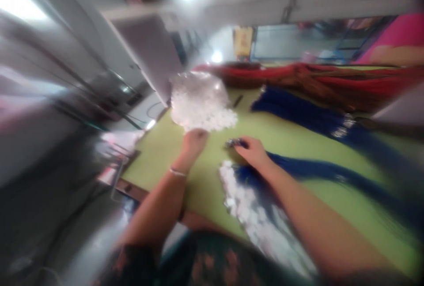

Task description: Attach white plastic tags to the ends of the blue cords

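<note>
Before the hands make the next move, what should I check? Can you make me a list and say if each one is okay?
1. Right hand has hold of the blue wires: ok.
2. Silver ends stick out past the right hand: ok.
3. Left hand is at the near edge of the white heap: ok.
4. Left hand has a white piece in it: cannot tell, the picture is too blurry.
5. Red wires lie at the back, away from both hands: ok.
6. Picture is sharp enough to count the silver ends: not ok, they are smeared.
</note>
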Action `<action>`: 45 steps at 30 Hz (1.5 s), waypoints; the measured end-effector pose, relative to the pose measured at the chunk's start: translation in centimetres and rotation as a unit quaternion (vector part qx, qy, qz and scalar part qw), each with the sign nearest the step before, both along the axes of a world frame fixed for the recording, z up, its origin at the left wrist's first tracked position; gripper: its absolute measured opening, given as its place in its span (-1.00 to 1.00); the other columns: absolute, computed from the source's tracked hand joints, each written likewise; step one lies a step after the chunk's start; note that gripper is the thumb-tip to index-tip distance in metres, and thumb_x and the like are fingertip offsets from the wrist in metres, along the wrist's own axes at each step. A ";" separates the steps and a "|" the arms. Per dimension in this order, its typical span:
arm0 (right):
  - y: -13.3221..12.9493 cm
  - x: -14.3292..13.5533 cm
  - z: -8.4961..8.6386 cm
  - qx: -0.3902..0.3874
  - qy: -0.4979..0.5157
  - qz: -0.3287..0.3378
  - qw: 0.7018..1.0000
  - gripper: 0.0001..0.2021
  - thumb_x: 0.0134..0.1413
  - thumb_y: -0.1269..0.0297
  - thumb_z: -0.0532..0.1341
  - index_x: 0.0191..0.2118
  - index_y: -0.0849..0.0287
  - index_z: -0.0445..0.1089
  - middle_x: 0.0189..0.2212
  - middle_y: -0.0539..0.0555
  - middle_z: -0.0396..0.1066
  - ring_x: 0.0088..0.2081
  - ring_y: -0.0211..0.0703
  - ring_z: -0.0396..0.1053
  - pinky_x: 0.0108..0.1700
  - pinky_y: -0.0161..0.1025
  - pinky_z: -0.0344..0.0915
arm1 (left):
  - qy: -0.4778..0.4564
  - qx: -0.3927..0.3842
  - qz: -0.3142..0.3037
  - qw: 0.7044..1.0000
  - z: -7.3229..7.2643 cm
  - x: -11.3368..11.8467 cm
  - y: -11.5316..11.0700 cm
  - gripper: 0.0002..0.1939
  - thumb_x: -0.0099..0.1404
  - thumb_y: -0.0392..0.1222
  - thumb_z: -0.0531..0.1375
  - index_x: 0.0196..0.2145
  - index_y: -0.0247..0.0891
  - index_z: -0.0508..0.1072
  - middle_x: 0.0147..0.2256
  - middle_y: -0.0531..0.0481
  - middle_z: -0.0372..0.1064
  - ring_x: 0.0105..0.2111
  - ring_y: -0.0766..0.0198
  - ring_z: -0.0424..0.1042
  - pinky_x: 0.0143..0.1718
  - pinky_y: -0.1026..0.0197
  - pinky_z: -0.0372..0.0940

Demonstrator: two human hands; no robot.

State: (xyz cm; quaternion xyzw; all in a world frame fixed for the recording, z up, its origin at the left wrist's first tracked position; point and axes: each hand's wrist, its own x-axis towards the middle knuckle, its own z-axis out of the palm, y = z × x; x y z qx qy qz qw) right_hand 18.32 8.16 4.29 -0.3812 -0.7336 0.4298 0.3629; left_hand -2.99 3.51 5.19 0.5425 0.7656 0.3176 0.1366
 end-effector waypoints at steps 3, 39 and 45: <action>-0.2 0.0 0.4 -0.023 0.027 -0.002 0.999 -0.83 -0.13 0.24 0.19 -0.50 0.22 0.44 -0.60 -0.03 0.37 -0.51 -0.25 0.27 -0.44 -0.33 0.19 | 0.090 0.028 0.046 0.994 -0.2 -2.6 2.2 -0.73 0.17 -0.24 0.11 -0.24 -0.31 0.55 -0.27 -0.17 0.45 -0.26 0.12 0.39 -0.17 0.12 0.26; -1.2 0.1 0.1 0.083 -0.072 -0.020 0.994 -0.89 -0.09 0.30 0.17 -0.52 0.17 0.40 -0.55 -0.02 0.42 -0.48 -0.26 0.31 -0.36 -0.34 0.18 | -0.454 -0.055 -0.088 0.885 0.7 5.7 -1.1 -0.77 0.11 -0.08 0.26 -0.48 -0.34 0.47 -0.62 0.02 0.28 -0.64 0.46 0.12 -0.65 0.36 0.00; -1.2 0.0 0.2 0.110 -0.134 -0.010 0.985 -0.86 -0.09 0.30 0.16 -0.58 0.16 0.34 -0.61 -0.02 0.38 -0.51 -0.25 0.28 -0.43 -0.34 0.12 | -0.402 -0.035 -0.058 0.913 0.1 5.8 -1.2 -0.69 0.12 0.02 0.24 -0.44 -0.33 0.46 -0.68 0.10 0.21 -0.69 0.49 0.09 -0.68 0.38 -0.04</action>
